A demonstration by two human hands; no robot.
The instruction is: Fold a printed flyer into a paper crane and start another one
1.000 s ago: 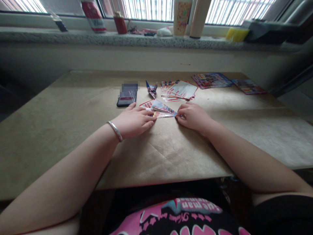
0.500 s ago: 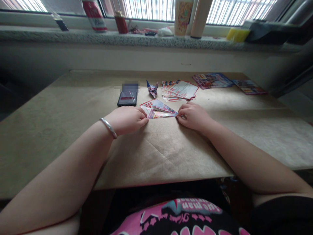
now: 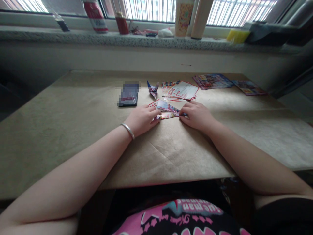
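Observation:
A partly folded sheet of printed paper lies on the table between my hands, its narrow point toward the right. My left hand, with a silver bangle at the wrist, is closed on the paper's left part and lower edge, hiding some of it. At the pointed end, my right hand pinches the paper between thumb and fingers. Just beyond the sheet stands a folded paper crane. A fanned stack of printed sheets lies behind my right hand.
A phone lies left of the crane. Glossy printed booklets sit at the table's back right, with another booklet beside them. On the windowsill stand a red-and-white can, a patterned cup and a yellow object.
My left hand has slid right along the paper's lower edge and now covers more of its left part. My right hand stays at the pointed end, shifted only slightly.

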